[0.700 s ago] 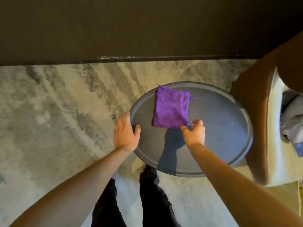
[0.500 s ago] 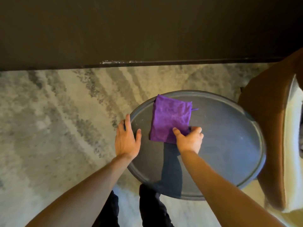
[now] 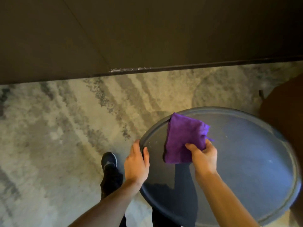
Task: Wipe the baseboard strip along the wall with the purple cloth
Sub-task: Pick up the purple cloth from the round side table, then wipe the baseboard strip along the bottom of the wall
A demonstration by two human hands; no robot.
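Note:
A folded purple cloth (image 3: 183,138) is lifted at its near end off a round dark tray table (image 3: 246,161), its far corner still over the table's rim. My right hand (image 3: 203,157) grips the cloth's near right edge. My left hand (image 3: 136,163) rests on the table's left rim, thumb hooked over it. The dark baseboard strip (image 3: 180,67) runs along the foot of the dark wall at the top, with pale scuff marks (image 3: 124,69) near its middle.
A patterned grey and beige carpet (image 3: 65,128) covers the floor between me and the wall. A brown armchair (image 3: 285,112) stands at the right edge behind the table. My dark shoe (image 3: 109,161) and trouser legs are below, left of the table.
My right hand has closed on the cloth and raised its near end. The view has swung left, so the table sits further right, and my left foot has stepped forward.

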